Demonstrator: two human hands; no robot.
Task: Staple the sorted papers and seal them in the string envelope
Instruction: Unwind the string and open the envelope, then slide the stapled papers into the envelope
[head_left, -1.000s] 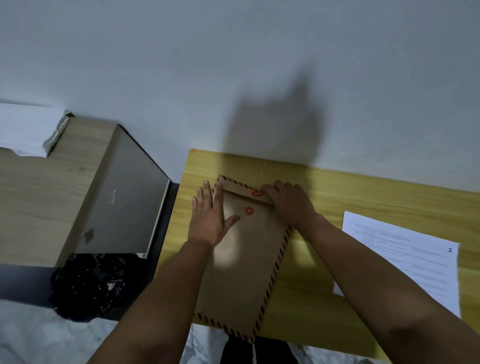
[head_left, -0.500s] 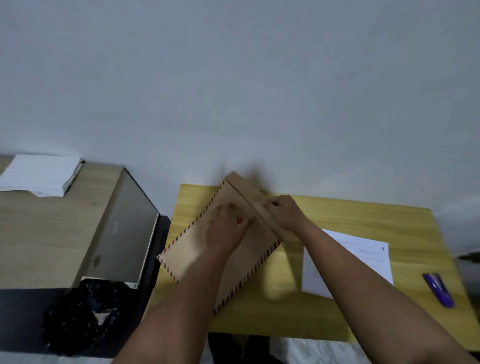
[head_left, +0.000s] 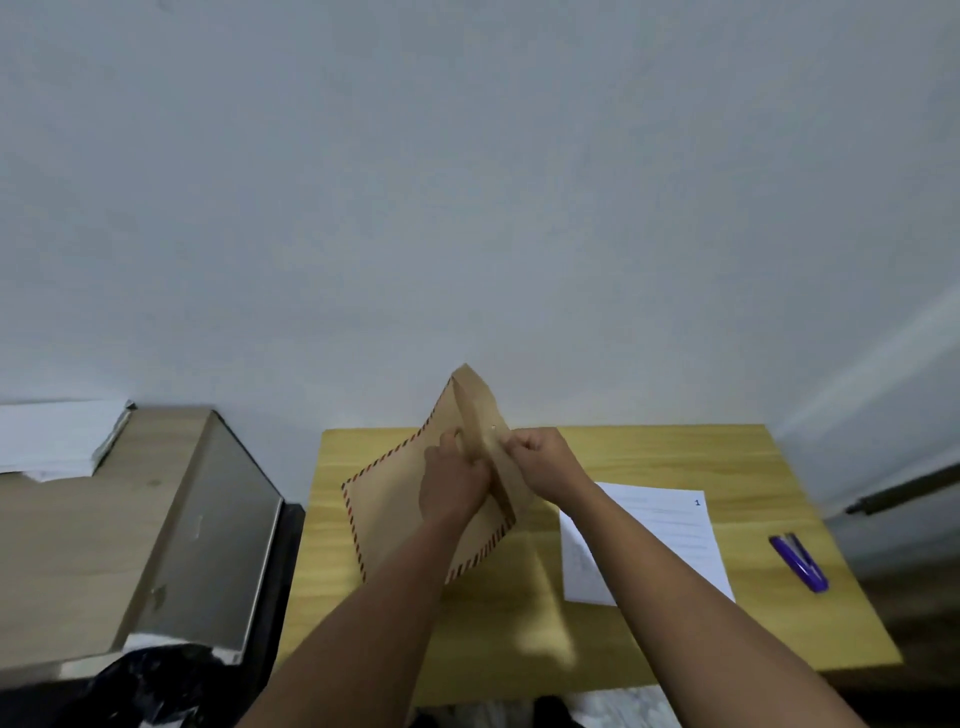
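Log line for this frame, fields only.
left hand: holds envelope | right hand: pinches flap | envelope: raised | papers: on table | stapler: untouched

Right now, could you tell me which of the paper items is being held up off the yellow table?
The brown envelope, pinched between the left hand and right hand. The printed sheet lies flat on the table.

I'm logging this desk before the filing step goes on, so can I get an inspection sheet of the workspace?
Surface: yellow wooden table, bare at the back.
Job's things: brown envelope lifted and tilted, flap up; printed paper flat on the table; purple stapler near the right edge.
Clutter: white paper stack and grey slab on the neighbouring desk; black bag below.
Grippers: left hand and right hand both grip the envelope.
Cables: nothing seen.
Surroundings: plain wall.
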